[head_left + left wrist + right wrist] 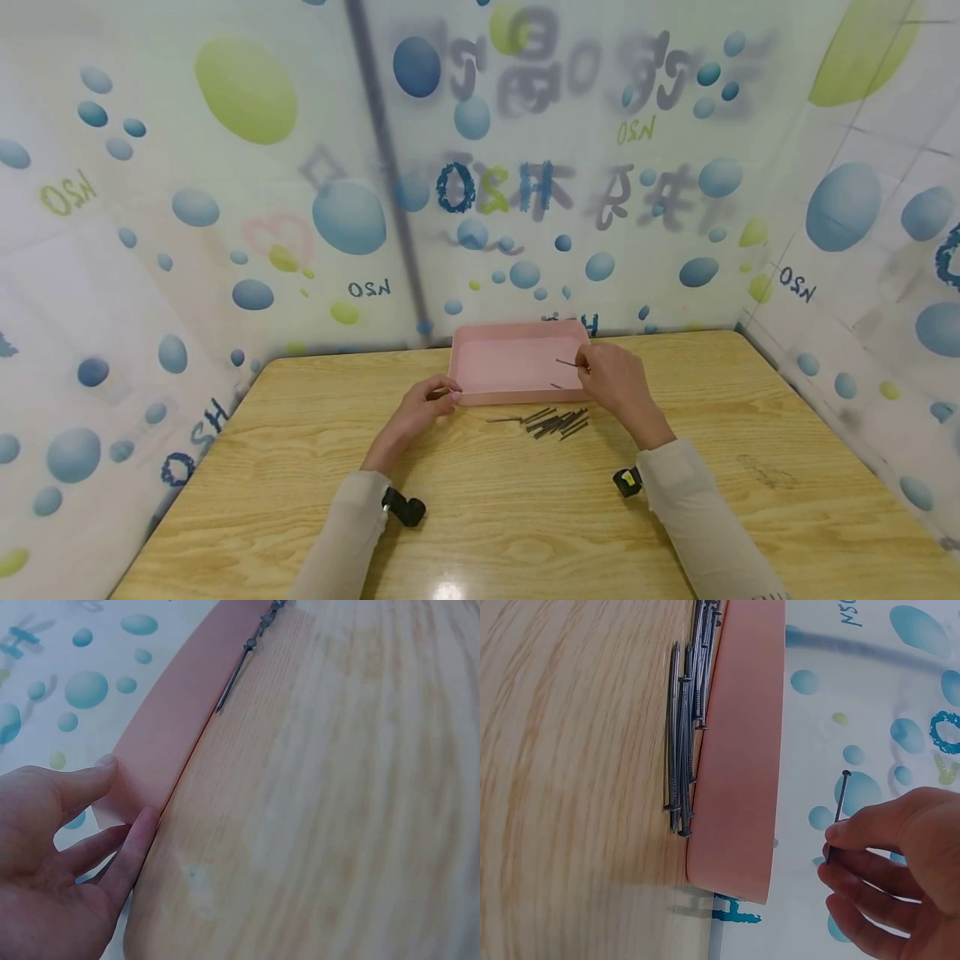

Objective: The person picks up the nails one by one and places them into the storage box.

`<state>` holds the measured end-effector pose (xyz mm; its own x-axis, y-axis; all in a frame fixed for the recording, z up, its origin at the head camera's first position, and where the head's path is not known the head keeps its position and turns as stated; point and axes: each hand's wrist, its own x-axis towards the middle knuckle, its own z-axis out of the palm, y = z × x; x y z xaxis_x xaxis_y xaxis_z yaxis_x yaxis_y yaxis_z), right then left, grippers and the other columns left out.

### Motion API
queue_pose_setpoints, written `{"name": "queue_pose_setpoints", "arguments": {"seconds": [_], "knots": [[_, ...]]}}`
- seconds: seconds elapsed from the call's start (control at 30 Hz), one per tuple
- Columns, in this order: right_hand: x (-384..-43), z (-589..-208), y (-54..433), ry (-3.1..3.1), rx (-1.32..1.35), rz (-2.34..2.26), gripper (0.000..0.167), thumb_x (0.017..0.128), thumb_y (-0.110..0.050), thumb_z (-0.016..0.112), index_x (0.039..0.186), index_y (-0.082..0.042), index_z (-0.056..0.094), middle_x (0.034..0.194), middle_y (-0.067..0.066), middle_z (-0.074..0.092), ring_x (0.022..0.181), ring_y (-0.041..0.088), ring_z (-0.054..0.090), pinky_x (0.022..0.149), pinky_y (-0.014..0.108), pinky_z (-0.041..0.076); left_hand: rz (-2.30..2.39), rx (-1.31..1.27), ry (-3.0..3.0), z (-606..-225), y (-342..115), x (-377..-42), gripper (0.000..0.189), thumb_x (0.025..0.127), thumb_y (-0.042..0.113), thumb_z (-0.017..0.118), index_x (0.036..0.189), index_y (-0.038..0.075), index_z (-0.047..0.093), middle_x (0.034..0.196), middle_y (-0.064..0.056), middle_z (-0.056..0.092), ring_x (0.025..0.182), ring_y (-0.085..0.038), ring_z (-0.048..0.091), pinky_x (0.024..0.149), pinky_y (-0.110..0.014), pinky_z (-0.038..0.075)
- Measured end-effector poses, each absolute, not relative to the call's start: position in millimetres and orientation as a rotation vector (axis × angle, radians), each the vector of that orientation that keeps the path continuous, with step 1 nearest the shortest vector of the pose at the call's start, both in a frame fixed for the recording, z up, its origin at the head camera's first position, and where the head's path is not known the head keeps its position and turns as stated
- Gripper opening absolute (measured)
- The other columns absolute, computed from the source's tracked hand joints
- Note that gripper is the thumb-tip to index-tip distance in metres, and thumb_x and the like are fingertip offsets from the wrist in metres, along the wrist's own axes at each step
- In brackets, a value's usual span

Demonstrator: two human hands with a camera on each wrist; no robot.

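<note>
A shallow pink tray (510, 398) stands at the back of the table against the patterned backdrop. My left hand (426, 406) holds its front left corner, fingers at the rim and base of the wall (165, 720). Over the tray's right side, my right hand (617, 381) pinches a dark nail (842, 796) between thumb and fingertips, its head sticking up clear of them. One nail (556, 386) shows inside, near the front wall. Several loose nails (553, 423) lie in a pile along the outside of that wall, roughly side by side.
The wooden table (517, 517) reaches toward me, its back edge just behind the tray. Printed sheets (345, 125) enclose the back and both sides. A faint outline mark (765, 472) lies on the table at the right.
</note>
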<state>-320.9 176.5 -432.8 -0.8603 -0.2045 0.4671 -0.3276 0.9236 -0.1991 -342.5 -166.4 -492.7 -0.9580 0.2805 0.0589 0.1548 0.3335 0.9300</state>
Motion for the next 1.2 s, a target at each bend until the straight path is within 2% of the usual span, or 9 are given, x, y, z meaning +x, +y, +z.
{"name": "queue_pose_setpoints", "arguments": {"seconds": [0.37,0.53,0.77,1.03,1.2], "knots": [[-320.6,-432.8,178.6,-2.695,0.411,0.381,0.017,0.095,-0.006,0.068,0.081,-0.01,0.076,0.076,0.005,0.069,0.062,0.015,0.054,0.056,0.032,0.049,1.691,0.397,2.482,-491.1,-166.5,-341.5,0.02,0.104,0.015,0.063,0.119,0.002,0.065,0.124,-0.02,0.065,0.115,-0.034,0.068,0.099,-0.044,0.058],[-320.5,-432.5,179.1,-2.705,0.415,0.377,0.016,0.095,-0.006,0.067,0.081,-0.01,0.075,0.076,0.004,0.069,0.062,0.015,0.055,0.056,0.033,0.05,1.693,0.392,2.484,-491.4,-166.2,-341.6,0.019,0.104,0.015,0.063,0.118,0.002,0.066,0.123,-0.019,0.066,0.114,-0.033,0.069,0.099,-0.044,0.058],[-320.2,-430.3,180.0,-2.728,0.462,0.392,0.012,0.093,-0.008,0.07,0.085,-0.011,0.077,0.08,0.004,0.073,0.066,0.016,0.06,0.063,0.038,0.057,1.685,0.391,2.488,-490.9,-165.5,-341.7,0.019,0.104,0.014,0.063,0.118,0.002,0.066,0.124,-0.018,0.066,0.114,-0.03,0.069,0.098,-0.043,0.059],[-318.2,-422.3,181.4,-2.879,0.609,0.451,0.005,0.092,-0.015,0.075,0.089,-0.013,0.078,0.085,0.0,0.074,0.073,0.014,0.063,0.072,0.039,0.058,1.686,0.382,2.489,-490.5,-166.0,-342.4,0.018,0.104,0.014,0.063,0.117,0.003,0.066,0.122,-0.018,0.066,0.111,-0.029,0.07,0.097,-0.04,0.059],[-318.0,-419.9,182.1,-2.987,0.773,0.478,0.005,0.092,-0.015,0.076,0.088,-0.015,0.078,0.084,-0.003,0.073,0.074,0.011,0.061,0.074,0.037,0.058,1.686,0.4,2.47,-490.9,-167.0,-342.2,0.02,0.104,0.015,0.063,0.118,0.001,0.066,0.125,-0.02,0.065,0.114,-0.031,0.069,0.098,-0.04,0.058]]}}
